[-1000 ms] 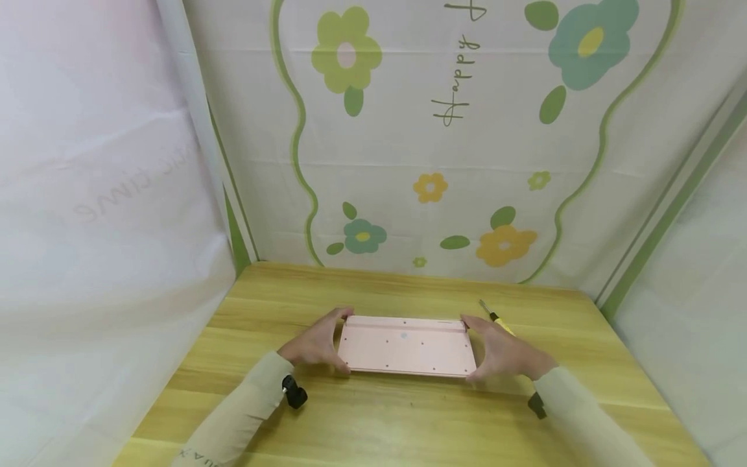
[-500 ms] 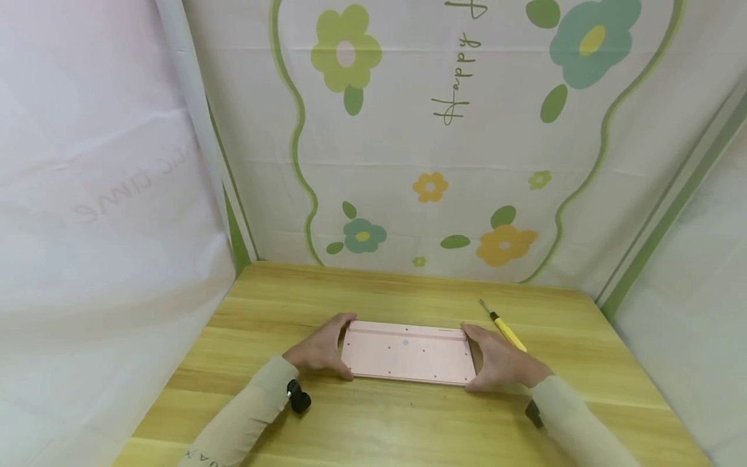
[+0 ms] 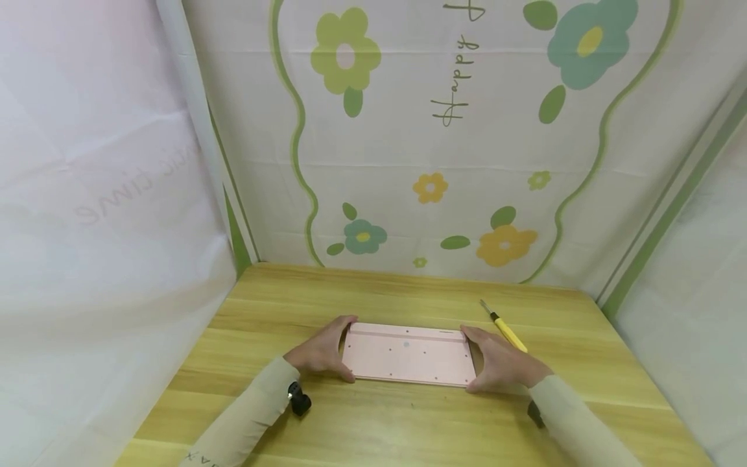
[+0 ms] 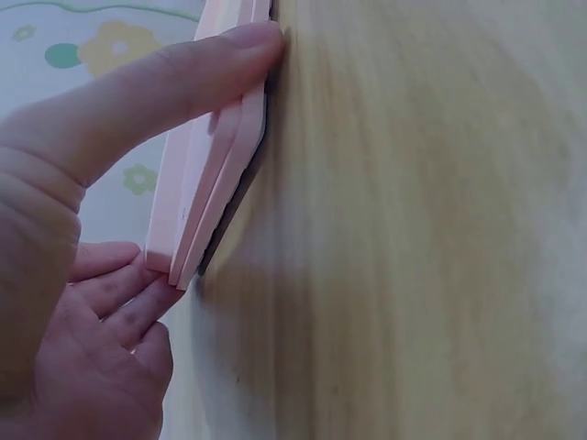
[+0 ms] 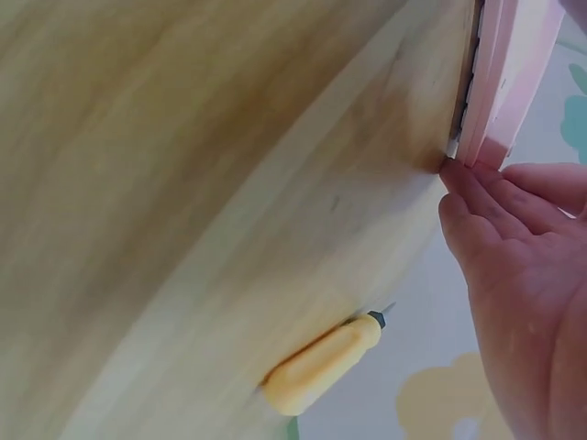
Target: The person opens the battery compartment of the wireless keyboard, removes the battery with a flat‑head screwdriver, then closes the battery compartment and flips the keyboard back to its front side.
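The downturned face of the pink keyboard (image 3: 408,360) is hidden; left hand (image 3: 320,349) and right hand (image 3: 502,360) grip its opposite ends.

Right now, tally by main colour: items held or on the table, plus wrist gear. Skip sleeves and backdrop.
Pink: 1, panel
Yellow: 1, screwdriver
Black: 2, left wrist unit and right wrist unit
Total: 4

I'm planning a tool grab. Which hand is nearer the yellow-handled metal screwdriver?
Right. The right hand is beside the screwdriver; the left hand is across the flat pink rectangular panel.
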{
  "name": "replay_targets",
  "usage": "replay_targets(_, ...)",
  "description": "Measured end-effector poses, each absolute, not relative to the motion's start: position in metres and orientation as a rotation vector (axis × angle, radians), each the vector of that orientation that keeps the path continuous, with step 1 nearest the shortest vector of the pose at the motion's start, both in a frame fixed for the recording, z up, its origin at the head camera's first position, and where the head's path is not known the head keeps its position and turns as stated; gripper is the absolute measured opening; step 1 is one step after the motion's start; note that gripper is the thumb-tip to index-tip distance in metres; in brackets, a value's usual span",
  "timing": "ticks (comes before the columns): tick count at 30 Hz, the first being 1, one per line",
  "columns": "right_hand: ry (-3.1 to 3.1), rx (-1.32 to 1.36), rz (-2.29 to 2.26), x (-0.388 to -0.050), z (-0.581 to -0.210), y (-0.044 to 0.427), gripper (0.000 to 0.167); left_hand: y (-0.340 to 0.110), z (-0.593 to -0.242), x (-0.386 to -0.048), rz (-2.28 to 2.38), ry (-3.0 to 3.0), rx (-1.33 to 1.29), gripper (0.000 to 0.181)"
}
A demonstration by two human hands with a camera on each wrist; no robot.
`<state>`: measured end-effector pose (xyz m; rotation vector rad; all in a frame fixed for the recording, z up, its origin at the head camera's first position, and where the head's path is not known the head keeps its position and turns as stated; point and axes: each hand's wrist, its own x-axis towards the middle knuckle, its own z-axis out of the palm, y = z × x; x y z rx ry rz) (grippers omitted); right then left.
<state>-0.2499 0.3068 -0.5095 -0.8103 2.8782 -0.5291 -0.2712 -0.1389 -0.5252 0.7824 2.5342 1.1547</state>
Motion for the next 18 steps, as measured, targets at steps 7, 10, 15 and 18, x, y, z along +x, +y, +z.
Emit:
replay_targets(7, 2.849, -0.818, -0.532, -0.253, -0.501, 0.306, 0.122, -0.142, -0.523, -0.271, 1.104, 2.524, 0.821, 0.132)
replay_targets(10, 2.853, -0.815, -0.529, -0.256, -0.496, 0.305, 0.110, -0.145, -0.522, -0.272, 1.101, 2.515, 0.826, 0.131)
replay_targets(15, 2.884, -0.806, -0.561, -0.263, -0.492, 0.305, 0.083, -0.150, -0.521, -0.272, 1.090, 2.512, 0.830, 0.129)
replay_targets(18, 2.923, -0.899, -0.587, -0.271, -0.492, 0.306, 0.063, -0.152, -0.520, -0.273, 1.091, 2.507, 0.834, 0.127)
